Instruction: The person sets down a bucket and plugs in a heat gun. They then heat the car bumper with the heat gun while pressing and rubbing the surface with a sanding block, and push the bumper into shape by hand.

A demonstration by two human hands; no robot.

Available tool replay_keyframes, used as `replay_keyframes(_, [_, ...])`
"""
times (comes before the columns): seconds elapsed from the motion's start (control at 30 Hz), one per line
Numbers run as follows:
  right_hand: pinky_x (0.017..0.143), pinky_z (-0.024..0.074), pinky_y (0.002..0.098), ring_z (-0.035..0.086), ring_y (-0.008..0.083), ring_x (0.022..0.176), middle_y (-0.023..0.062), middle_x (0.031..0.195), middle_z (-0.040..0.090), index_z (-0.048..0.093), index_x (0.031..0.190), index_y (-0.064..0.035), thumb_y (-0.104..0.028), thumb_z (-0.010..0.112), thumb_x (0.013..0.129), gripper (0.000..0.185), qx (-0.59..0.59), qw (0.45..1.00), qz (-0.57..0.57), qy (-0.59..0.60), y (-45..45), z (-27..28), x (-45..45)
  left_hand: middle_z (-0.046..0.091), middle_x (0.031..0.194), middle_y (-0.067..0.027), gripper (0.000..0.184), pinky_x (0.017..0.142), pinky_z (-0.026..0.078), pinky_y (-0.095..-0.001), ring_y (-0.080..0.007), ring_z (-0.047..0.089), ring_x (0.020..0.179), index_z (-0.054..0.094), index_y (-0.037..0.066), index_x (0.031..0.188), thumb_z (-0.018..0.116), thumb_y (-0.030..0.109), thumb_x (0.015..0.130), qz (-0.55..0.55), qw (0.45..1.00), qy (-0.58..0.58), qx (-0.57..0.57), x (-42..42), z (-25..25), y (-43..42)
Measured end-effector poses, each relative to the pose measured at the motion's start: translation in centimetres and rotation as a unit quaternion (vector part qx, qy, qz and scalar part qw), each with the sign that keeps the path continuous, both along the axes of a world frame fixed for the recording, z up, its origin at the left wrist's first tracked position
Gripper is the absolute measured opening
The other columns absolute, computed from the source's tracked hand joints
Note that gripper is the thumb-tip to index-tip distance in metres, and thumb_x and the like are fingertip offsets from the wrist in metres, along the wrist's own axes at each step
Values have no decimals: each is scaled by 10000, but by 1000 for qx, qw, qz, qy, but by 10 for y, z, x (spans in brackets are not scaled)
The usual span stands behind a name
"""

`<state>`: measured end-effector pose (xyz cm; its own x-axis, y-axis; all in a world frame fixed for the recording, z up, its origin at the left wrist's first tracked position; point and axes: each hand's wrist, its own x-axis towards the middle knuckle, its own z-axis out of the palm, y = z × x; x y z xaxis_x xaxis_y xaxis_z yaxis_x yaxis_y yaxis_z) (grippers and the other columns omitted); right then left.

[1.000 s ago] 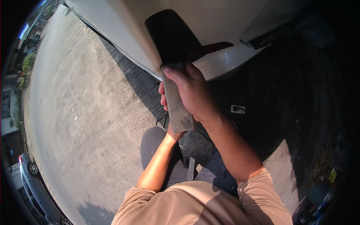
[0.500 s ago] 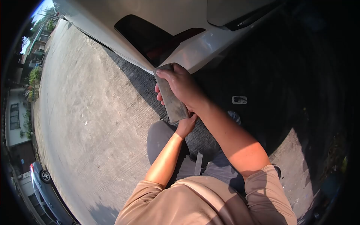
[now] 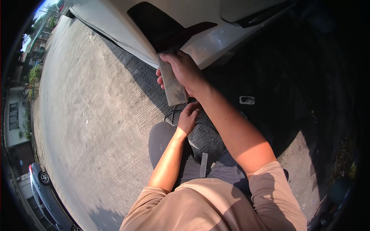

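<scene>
My right hand [image 3: 185, 73] is wrapped round a long, flat grey-brown block [image 3: 172, 86], thumb on its face near the top and fingertips showing along its left edge. The block's upper end is close to the corner of a white car [image 3: 216, 46], just below the dark tail light [image 3: 158, 29]; whether they touch is unclear. Lower down, my left hand [image 3: 189, 117] has its fingers curled together under the right wrist, beneath the block's bottom end. A thin black cord [image 3: 173, 112] loops beside it, but what those fingers hold is hidden.
A small pale-rimmed rectangular item [image 3: 247, 100] lies on the shaded ground to the right. My bent knee [image 3: 162, 142] is below my left hand. Sunlit rough concrete [image 3: 96, 115] stretches left, with a parked car [image 3: 48, 192] at the far left.
The block and my right hand have moved up slightly in view. My left hand has come up too and shows more clearly, apart from the block's lower end; the black cord now shows.
</scene>
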<state>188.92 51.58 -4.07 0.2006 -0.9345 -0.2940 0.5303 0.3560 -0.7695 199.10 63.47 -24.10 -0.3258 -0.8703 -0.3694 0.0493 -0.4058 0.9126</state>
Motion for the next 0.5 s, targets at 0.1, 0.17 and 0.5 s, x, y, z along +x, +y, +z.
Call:
replay_keyframes(0.1, [542, 580, 346, 677, 207, 617, 118, 795, 661, 530, 1091, -39, -305, 578, 984, 291, 4, 1000, 7, 19, -1, 0, 2, 661, 1228, -100, 333, 1042, 448, -314, -175, 606, 1169, 561, -41, 1311, 529, 27, 986, 9, 1000, 19, 9, 2, -3, -2])
replay_keyframes(0.17, [536, 574, 344, 672, 204, 611, 115, 792, 658, 529, 1081, -45, -306, 579, 985, 282, 1, 1000, 7, 30, -1, 1, 4, 661, 1230, -100, 329, 1041, 448, -314, -174, 606, 1166, 565, -42, 1308, 530, 31, 989, 10, 1000, 19, 6, 2, -4, -2])
replay_keyframes(0.5, [519, 560, 339, 659, 191, 593, 107, 767, 655, 543, 1044, -43, -281, 570, 995, 244, -9, 996, 66, 52, -8, 3, 15, 662, 1250, -134, 365, 1030, 445, -337, -204, 619, 1145, 584, -45, 1299, 574, 162, 999, 47, 986, -122, -99, 30, -25, -19])
